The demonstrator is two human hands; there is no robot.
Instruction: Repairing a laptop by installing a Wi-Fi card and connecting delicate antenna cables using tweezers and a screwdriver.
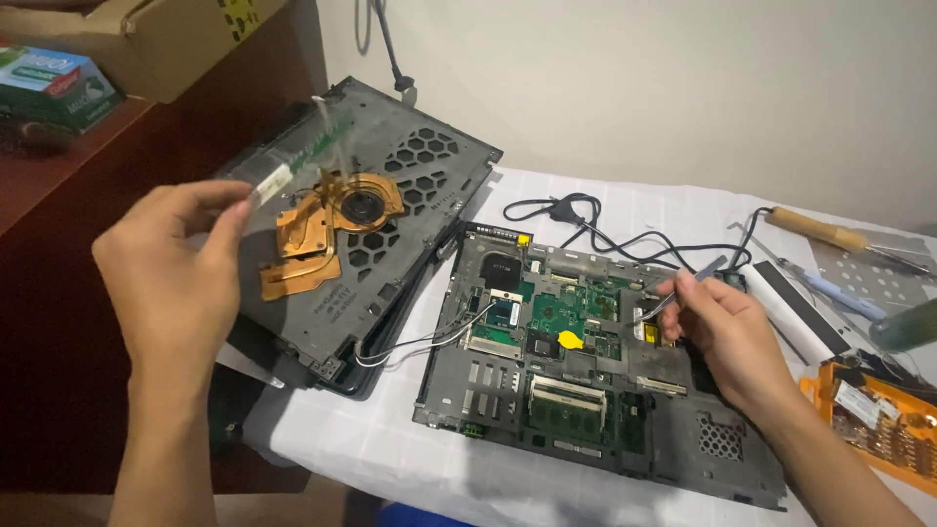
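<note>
An opened laptop base with a green motherboard point(571, 337) lies on the white-covered table. My right hand point(727, 332) grips metal tweezers point(683, 285), whose tips touch the board's right side. My left hand point(181, 278) is raised at the left and pinches a thin, blurred green strip point(312, 146) between thumb and fingers. Beneath that strip, a copper heatsink with a fan point(337, 220) rests on a black laptop cover point(410, 176) leaning to the left of the board.
A black cable point(586, 220) curls behind the board. A wooden-handled soldering iron point(815, 229), a perforated metal plate point(874, 273) and an orange tray of parts point(878, 420) sit at the right. A cardboard box point(156, 39) and a green carton point(59, 88) stand on the brown shelf.
</note>
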